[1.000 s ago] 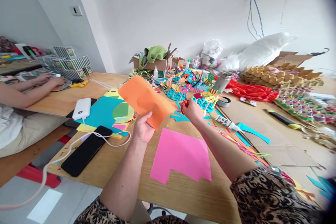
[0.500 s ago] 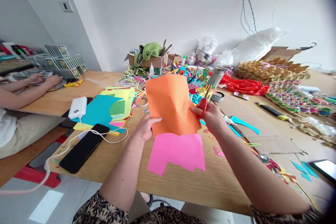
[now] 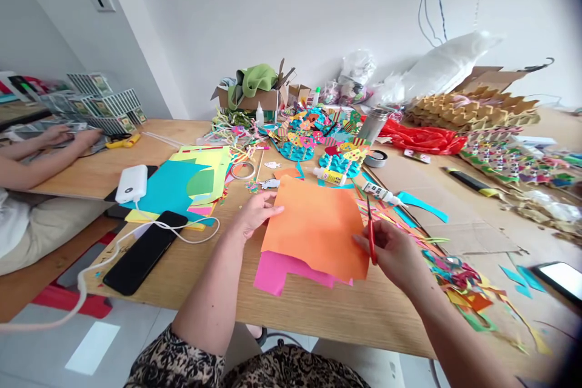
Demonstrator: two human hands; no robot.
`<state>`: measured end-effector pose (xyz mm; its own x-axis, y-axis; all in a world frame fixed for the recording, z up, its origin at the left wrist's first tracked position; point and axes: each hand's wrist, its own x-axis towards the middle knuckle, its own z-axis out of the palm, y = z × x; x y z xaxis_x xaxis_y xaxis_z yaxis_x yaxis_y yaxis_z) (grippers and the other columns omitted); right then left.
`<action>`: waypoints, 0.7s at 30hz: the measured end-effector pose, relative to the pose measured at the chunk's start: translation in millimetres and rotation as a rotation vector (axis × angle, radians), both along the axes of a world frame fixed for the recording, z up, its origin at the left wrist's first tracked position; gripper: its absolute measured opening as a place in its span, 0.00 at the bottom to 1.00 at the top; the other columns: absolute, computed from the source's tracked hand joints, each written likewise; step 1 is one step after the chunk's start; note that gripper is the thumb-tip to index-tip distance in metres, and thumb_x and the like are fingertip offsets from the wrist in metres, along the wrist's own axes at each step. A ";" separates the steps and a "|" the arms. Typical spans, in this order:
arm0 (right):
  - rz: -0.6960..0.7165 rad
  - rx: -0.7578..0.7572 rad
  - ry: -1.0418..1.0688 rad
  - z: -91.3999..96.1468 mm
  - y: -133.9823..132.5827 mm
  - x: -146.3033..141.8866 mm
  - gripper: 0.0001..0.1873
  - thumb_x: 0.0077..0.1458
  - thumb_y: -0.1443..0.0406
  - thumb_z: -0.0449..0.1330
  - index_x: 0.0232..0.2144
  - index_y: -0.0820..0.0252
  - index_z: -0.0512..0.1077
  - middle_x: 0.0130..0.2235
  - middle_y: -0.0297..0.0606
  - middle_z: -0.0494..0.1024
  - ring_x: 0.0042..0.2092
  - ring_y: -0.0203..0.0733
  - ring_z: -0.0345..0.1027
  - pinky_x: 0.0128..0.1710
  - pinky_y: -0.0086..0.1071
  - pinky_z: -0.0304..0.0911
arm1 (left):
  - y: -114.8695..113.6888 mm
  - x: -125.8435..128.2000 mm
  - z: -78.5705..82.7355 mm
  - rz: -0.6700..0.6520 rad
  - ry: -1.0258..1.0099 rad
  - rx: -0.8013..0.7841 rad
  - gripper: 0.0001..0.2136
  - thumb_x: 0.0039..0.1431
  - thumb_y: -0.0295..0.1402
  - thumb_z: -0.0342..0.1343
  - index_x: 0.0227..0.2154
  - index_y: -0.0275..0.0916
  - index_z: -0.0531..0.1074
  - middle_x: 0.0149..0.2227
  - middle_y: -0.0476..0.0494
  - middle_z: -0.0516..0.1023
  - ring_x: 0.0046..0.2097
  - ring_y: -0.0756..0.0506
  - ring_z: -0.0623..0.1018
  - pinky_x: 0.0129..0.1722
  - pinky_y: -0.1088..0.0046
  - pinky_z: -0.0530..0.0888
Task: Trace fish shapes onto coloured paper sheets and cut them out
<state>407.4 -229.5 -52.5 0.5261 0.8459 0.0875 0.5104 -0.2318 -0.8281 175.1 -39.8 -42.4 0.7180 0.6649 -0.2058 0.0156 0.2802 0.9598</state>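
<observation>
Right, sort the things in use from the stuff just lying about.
In use: orange paper, left hand resting on its edge; scissors, in the right hand.

Lying about: pink paper underneath, phone, power bank, glue bottle, tape roll, flask, paper scraps.

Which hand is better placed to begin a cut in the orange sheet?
Right, probably. The right hand grips the red scissors, with the blades at the right edge of the orange sheet. The left hand lies open on the sheet's left edge, holding no tool, placed to steady it.
</observation>
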 end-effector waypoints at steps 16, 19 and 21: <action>0.008 -0.187 0.090 -10.9 -66.6 22.2 0.17 0.38 0.52 0.67 0.23 0.56 0.68 0.24 0.36 0.75 0.28 0.44 0.68 0.24 0.32 0.63 | -0.8 14.9 -35.8 0.108 0.510 0.782 0.28 0.28 0.29 0.71 0.41 0.41 0.75 0.49 0.38 0.72 0.56 0.32 0.65 0.59 0.57 0.58; 0.008 -0.207 0.083 -13.5 -69.3 24.4 0.17 0.39 0.52 0.66 0.24 0.56 0.68 0.24 0.36 0.74 0.29 0.44 0.68 0.25 0.31 0.63 | -2.3 16.1 -34.7 0.098 0.582 0.825 0.29 0.29 0.31 0.72 0.42 0.40 0.74 0.47 0.37 0.72 0.55 0.32 0.67 0.57 0.57 0.60; 0.016 -0.205 0.063 -16.4 -70.4 25.2 0.16 0.40 0.52 0.66 0.24 0.56 0.68 0.24 0.36 0.74 0.29 0.44 0.68 0.25 0.31 0.62 | -2.5 16.7 -33.4 0.089 0.607 0.836 0.27 0.29 0.31 0.72 0.40 0.39 0.74 0.45 0.37 0.73 0.53 0.32 0.68 0.55 0.58 0.62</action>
